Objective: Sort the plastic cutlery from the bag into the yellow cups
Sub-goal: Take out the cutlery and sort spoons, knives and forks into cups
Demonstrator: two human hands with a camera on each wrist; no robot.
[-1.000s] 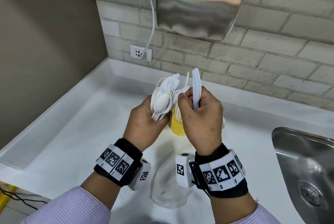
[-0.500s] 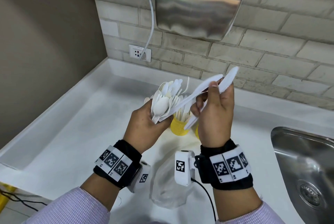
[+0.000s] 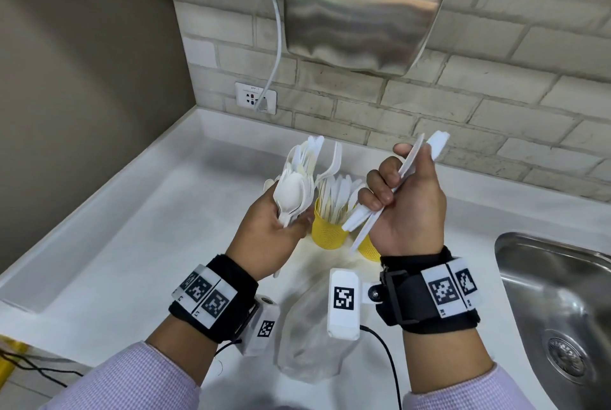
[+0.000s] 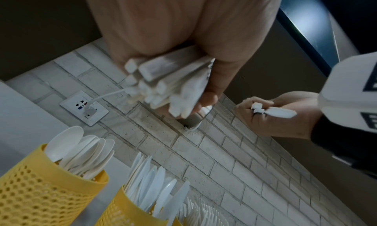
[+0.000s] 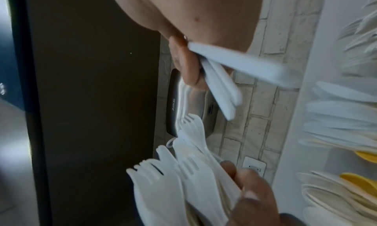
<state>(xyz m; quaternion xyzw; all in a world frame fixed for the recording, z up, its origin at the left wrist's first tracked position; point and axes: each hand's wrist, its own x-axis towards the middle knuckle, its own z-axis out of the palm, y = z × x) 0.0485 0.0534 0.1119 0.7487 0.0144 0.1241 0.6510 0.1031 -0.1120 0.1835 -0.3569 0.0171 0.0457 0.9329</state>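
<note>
My left hand (image 3: 277,228) grips a thick bundle of white plastic cutlery (image 3: 296,185), spoons and forks fanned upward; its handle ends (image 4: 163,84) stick out below the fist. My right hand (image 3: 396,198) holds a few white knives (image 3: 408,168) slanted, to the right of the bundle and apart from it. Below and between the hands stands a yellow perforated cup (image 3: 327,232) full of cutlery, and a second yellow cup (image 3: 367,249) shows partly behind the right hand. In the left wrist view one cup (image 4: 40,189) holds spoons and another (image 4: 122,211) holds knives.
A crumpled clear plastic bag (image 3: 310,343) lies on the white counter (image 3: 132,261) between my wrists. A steel sink (image 3: 555,294) is at the right. A steel hand dryer (image 3: 363,6) hangs on the brick wall above, its cord plugged into a socket (image 3: 256,99).
My right hand has drawn the knives out of the bundle, tilted them and moved right. The hands now stand apart above the cups. The left hand has hardly moved.
</note>
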